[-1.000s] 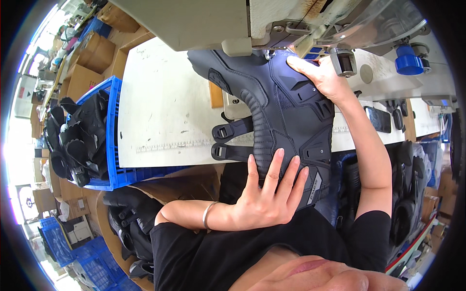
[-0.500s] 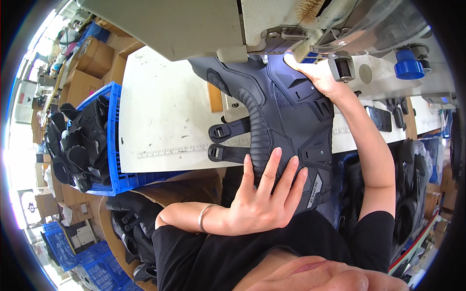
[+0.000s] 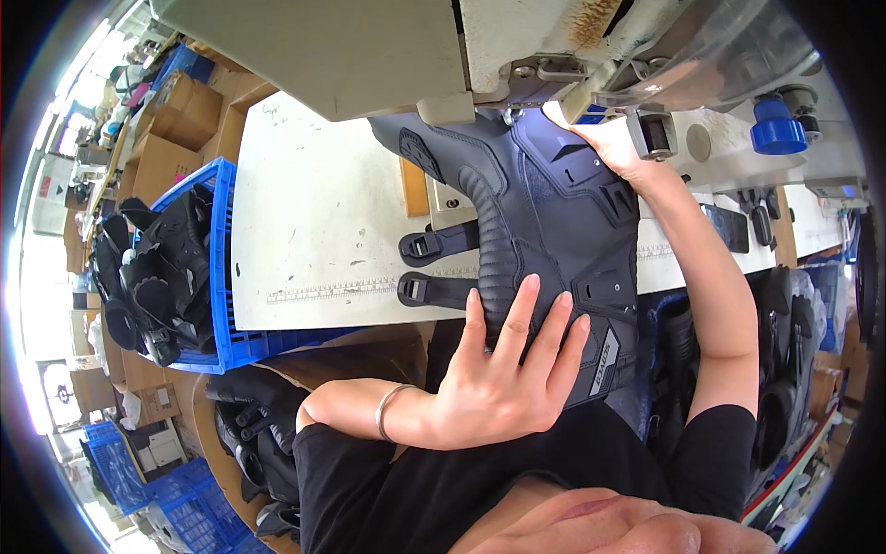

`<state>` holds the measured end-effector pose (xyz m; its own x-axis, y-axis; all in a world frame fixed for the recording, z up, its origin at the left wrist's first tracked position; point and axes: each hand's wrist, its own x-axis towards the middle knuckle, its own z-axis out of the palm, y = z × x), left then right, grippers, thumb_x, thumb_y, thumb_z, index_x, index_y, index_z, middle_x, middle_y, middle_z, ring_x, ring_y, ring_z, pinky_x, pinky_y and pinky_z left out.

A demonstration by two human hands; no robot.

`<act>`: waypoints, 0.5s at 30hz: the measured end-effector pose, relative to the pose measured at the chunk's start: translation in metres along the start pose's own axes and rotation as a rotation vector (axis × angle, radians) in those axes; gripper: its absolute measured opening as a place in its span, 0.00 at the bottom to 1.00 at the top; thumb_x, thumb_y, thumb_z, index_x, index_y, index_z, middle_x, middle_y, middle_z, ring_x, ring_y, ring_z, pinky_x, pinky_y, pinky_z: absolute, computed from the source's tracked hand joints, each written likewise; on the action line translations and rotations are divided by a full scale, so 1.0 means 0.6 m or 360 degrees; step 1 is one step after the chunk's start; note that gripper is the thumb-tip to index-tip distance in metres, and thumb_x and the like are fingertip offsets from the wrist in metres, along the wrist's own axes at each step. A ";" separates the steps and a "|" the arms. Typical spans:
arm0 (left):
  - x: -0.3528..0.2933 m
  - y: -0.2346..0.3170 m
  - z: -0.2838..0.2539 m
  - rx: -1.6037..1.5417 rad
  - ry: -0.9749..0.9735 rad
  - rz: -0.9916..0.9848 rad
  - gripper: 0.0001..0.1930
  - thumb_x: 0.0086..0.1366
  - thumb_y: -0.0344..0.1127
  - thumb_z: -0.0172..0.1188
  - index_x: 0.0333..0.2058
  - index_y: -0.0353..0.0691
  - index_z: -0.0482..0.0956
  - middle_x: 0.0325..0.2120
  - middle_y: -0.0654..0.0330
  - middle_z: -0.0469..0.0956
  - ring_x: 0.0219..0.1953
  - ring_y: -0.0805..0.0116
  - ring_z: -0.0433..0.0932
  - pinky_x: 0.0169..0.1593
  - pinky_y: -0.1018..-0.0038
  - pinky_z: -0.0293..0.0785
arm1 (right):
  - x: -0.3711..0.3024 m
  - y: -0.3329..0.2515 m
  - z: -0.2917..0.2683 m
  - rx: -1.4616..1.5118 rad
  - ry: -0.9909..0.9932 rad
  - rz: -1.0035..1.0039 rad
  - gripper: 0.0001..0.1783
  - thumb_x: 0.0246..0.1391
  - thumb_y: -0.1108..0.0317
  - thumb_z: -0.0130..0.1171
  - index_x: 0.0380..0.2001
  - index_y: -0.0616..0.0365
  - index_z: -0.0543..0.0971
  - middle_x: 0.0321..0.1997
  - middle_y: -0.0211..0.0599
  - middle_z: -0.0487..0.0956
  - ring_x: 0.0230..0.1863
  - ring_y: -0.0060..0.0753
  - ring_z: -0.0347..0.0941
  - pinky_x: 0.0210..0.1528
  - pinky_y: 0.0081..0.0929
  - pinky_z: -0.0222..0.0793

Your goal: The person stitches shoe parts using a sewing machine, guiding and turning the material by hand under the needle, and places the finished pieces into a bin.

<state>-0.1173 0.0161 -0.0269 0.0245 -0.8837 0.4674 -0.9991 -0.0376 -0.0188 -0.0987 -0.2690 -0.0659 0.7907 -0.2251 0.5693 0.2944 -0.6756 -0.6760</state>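
Observation:
A black boot upper [image 3: 554, 249] with ribbed flex panels, moulded plates and two buckled straps [image 3: 434, 245] lies across the white worktable [image 3: 314, 212]. Its far end passes beneath the head of what looks like a sewing machine [image 3: 369, 55]. My left hand [image 3: 508, 379], with a silver bangle at the wrist, rests flat on the near end of the upper, fingers spread. At the far right edge of the upper, my right hand [image 3: 614, 143] touches it close to the machine. Most of that hand's fingers are hidden by machine parts, and the stitching point is hidden too.
A blue crate [image 3: 221, 268] full of black boot parts stands left of the table, near cardboard boxes [image 3: 180, 106]. Below is a carton [image 3: 208, 415] of more parts. A phone [image 3: 726, 226] lies on the right; black boot pieces [image 3: 784, 351] hang or stand below it.
The whole view has shifted slightly. Both hands keep nearly the same places on the boot upper, and any movement of the upper beneath the machine is too small to tell.

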 end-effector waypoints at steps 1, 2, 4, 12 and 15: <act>0.002 0.000 0.000 -0.0003 -0.0003 0.0003 0.15 0.52 0.34 0.55 0.40 0.43 0.83 0.43 0.55 0.79 0.49 0.47 0.76 0.37 0.52 0.78 | -0.001 0.001 -0.001 -0.0015 0.0031 -0.0035 0.14 0.44 0.68 0.69 0.34 0.62 0.79 0.28 0.35 0.81 0.31 0.21 0.75 0.40 0.25 0.72; 0.003 -0.001 -0.001 0.0008 0.0008 0.0007 0.15 0.52 0.34 0.56 0.39 0.43 0.83 0.43 0.55 0.79 0.49 0.47 0.76 0.37 0.52 0.78 | -0.002 0.002 -0.004 -0.0093 -0.0077 0.0151 0.15 0.43 0.67 0.70 0.34 0.62 0.79 0.29 0.36 0.81 0.31 0.23 0.76 0.40 0.25 0.71; 0.004 -0.004 -0.003 0.0019 0.0020 0.0011 0.15 0.52 0.34 0.56 0.39 0.43 0.83 0.42 0.55 0.79 0.49 0.48 0.76 0.36 0.52 0.78 | -0.005 0.003 -0.005 -0.0171 -0.0186 0.0337 0.16 0.43 0.65 0.70 0.34 0.62 0.79 0.29 0.36 0.81 0.32 0.25 0.77 0.41 0.25 0.71; 0.011 -0.017 -0.011 -0.0027 0.0000 0.0037 0.15 0.50 0.33 0.57 0.38 0.43 0.83 0.42 0.56 0.79 0.48 0.49 0.76 0.36 0.54 0.79 | 0.003 -0.006 -0.001 0.0010 0.0033 0.0433 0.18 0.39 0.69 0.69 0.37 0.61 0.79 0.33 0.37 0.82 0.34 0.25 0.77 0.41 0.24 0.71; 0.017 -0.023 -0.014 -0.0071 0.0027 0.0035 0.17 0.49 0.33 0.56 0.39 0.42 0.83 0.42 0.55 0.79 0.48 0.48 0.77 0.36 0.54 0.79 | 0.005 -0.011 -0.006 0.0017 0.0010 0.0406 0.19 0.38 0.71 0.68 0.38 0.61 0.79 0.34 0.38 0.82 0.35 0.26 0.78 0.42 0.25 0.71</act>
<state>-0.1036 0.0116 -0.0146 0.0022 -0.8759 0.4824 -0.9999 0.0031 0.0101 -0.1001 -0.2678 -0.0577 0.8369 -0.3914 0.3825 0.0915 -0.5891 -0.8029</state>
